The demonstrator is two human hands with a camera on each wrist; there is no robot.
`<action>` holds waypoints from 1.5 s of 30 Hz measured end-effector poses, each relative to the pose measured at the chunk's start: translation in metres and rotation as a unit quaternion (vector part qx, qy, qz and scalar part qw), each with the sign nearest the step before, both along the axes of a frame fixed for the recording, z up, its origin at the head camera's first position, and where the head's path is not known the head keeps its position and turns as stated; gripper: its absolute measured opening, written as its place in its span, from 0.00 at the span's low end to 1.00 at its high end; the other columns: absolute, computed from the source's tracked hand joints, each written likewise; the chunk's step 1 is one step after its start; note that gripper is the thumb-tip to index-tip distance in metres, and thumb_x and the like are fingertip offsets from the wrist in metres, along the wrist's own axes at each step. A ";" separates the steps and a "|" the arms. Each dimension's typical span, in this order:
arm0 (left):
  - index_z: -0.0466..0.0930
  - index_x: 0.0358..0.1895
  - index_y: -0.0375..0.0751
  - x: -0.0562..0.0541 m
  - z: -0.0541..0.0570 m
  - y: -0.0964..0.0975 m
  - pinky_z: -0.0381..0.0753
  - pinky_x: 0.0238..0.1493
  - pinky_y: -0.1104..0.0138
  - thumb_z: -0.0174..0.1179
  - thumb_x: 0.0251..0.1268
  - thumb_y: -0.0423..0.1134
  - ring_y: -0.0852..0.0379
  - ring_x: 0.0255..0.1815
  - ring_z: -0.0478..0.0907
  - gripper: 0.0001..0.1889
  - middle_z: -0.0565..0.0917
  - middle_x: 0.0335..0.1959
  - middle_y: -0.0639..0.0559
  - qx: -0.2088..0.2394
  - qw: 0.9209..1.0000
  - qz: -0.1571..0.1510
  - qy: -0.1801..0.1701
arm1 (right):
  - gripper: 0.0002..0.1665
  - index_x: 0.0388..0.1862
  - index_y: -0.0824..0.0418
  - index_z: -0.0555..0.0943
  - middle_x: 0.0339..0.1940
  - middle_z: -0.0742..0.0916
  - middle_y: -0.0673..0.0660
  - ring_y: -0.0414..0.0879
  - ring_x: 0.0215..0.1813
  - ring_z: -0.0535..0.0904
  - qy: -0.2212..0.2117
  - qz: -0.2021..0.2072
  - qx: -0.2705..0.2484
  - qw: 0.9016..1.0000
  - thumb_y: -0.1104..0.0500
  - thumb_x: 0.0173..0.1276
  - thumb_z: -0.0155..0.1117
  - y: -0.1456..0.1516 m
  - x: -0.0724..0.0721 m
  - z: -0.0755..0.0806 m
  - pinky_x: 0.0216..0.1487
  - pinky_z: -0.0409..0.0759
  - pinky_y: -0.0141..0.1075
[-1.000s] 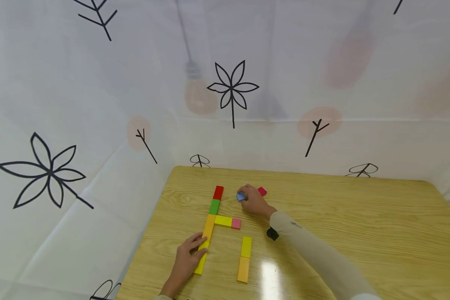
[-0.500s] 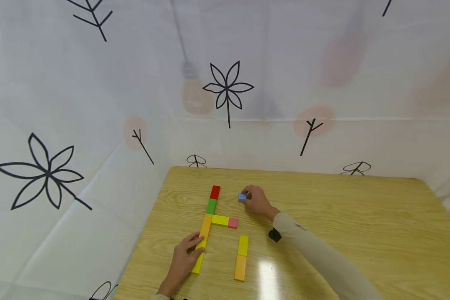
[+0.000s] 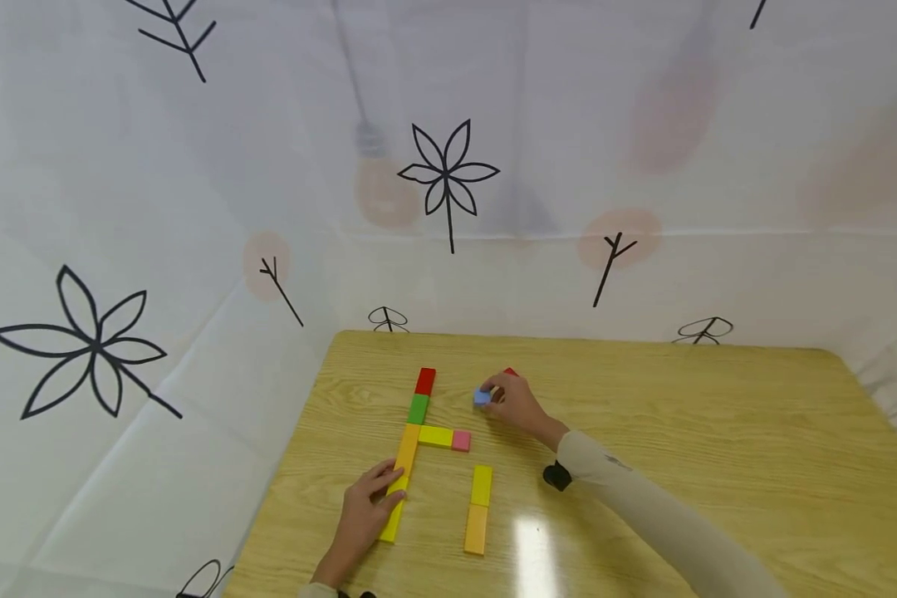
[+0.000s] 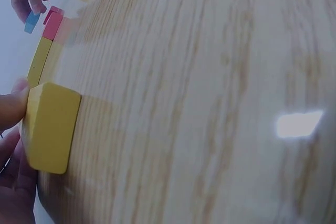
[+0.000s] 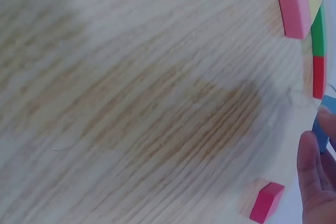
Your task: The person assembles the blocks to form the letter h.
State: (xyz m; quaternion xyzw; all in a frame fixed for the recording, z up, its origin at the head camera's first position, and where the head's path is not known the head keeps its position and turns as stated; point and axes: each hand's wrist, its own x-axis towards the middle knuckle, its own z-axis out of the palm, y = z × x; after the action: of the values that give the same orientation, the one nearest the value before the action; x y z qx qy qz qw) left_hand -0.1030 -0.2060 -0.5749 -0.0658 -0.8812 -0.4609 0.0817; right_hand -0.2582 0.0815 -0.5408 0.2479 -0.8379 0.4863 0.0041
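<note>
Between the thumb and fingers of my right hand (image 3: 518,404) is a small blue block (image 3: 482,398), pinched just over the table's far part. A red block (image 3: 511,372) peeks out behind that hand; the right wrist view shows this red block (image 5: 268,203) standing apart. My left hand (image 3: 364,512) rests on the near yellow block (image 3: 390,525) of a long row, fingertips and thumb tip lying on it and the orange block (image 3: 408,448). Beyond these come a green block (image 3: 418,409) and a dark red block (image 3: 425,381).
From the row a yellow block (image 3: 437,436) branches rightward, ending in a pink block (image 3: 461,440). Another yellow block (image 3: 482,485) and a light orange block (image 3: 476,530) lie end to end on the wooden table (image 3: 680,448). A patterned cloth (image 3: 523,282) hangs behind.
My right hand has moved slightly right and nearer with the blue block. The red block behind it, hidden half a second ago, shows again. My left hand stays in place; the head view has shifted slightly.
</note>
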 end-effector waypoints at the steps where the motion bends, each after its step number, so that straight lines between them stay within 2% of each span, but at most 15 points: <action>1: 0.83 0.51 0.36 0.000 0.000 0.000 0.79 0.51 0.58 0.68 0.53 0.34 0.47 0.55 0.77 0.19 0.78 0.57 0.44 0.002 1.000 0.001 0.000 | 0.13 0.41 0.70 0.81 0.38 0.84 0.62 0.48 0.33 0.79 -0.001 0.002 -0.002 1.000 0.73 0.55 0.69 0.000 0.002 0.001 0.33 0.81 0.36; 6: 0.83 0.50 0.36 0.000 0.002 0.000 0.78 0.52 0.59 0.69 0.53 0.33 0.44 0.58 0.74 0.19 0.78 0.57 0.44 0.013 1.000 0.001 0.000 | 0.13 0.41 0.69 0.82 0.39 0.84 0.62 0.47 0.33 0.79 -0.003 0.010 0.003 1.000 0.73 0.55 0.69 0.001 0.007 0.001 0.34 0.81 0.35; 13: 0.83 0.51 0.35 0.000 0.000 -0.002 0.80 0.49 0.60 0.68 0.54 0.34 0.45 0.56 0.76 0.19 0.78 0.57 0.43 0.006 1.000 -0.001 -0.002 | 0.13 0.39 0.67 0.82 0.38 0.84 0.60 0.47 0.32 0.80 -0.008 0.009 0.009 1.000 0.72 0.54 0.70 0.003 0.013 0.001 0.34 0.81 0.33; 18: 0.83 0.51 0.36 0.001 -0.001 -0.002 0.80 0.49 0.61 0.68 0.54 0.35 0.44 0.57 0.75 0.19 0.78 0.57 0.43 0.014 1.000 -0.003 -0.003 | 0.12 0.39 0.69 0.82 0.38 0.84 0.60 0.47 0.32 0.79 -0.018 0.013 0.008 1.000 0.72 0.54 0.70 0.005 0.021 0.004 0.34 0.82 0.34; 22: 0.83 0.51 0.36 0.001 -0.002 -0.002 0.80 0.49 0.62 0.68 0.54 0.35 0.43 0.58 0.74 0.19 0.78 0.56 0.43 0.017 1.000 -0.003 0.001 | 0.12 0.38 0.69 0.82 0.39 0.84 0.61 0.47 0.32 0.80 -0.010 0.017 0.010 1.000 0.73 0.54 0.70 0.007 0.027 0.003 0.33 0.82 0.33; 27: 0.83 0.51 0.36 0.000 -0.002 -0.002 0.80 0.49 0.61 0.67 0.56 0.37 0.42 0.58 0.74 0.19 0.78 0.57 0.43 0.014 1.000 -0.007 -0.004 | 0.12 0.38 0.68 0.82 0.38 0.83 0.60 0.46 0.32 0.79 -0.021 0.019 0.008 1.000 0.72 0.54 0.71 0.008 0.032 0.000 0.32 0.81 0.32; 37: 0.82 0.52 0.37 0.001 -0.001 -0.002 0.79 0.50 0.59 0.67 0.56 0.37 0.48 0.55 0.76 0.19 0.77 0.58 0.45 0.014 1.000 -0.007 -0.015 | 0.12 0.39 0.66 0.82 0.37 0.83 0.56 0.44 0.33 0.78 -0.037 0.033 0.005 0.999 0.71 0.55 0.71 0.006 0.042 -0.009 0.34 0.80 0.32; 45: 0.82 0.53 0.37 0.001 0.000 -0.002 0.78 0.52 0.57 0.67 0.56 0.37 0.47 0.56 0.76 0.19 0.77 0.59 0.44 0.017 1.000 -0.009 -0.017 | 0.12 0.38 0.65 0.83 0.36 0.83 0.55 0.42 0.33 0.77 -0.037 0.023 0.013 0.999 0.69 0.54 0.72 0.007 0.047 -0.013 0.34 0.80 0.31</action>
State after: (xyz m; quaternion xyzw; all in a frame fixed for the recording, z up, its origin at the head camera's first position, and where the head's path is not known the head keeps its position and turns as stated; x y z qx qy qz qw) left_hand -0.1024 -0.2079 -0.5751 -0.0646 -0.8738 -0.4778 0.0640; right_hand -0.2115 0.0886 -0.5535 0.2490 -0.8379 0.4840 -0.0409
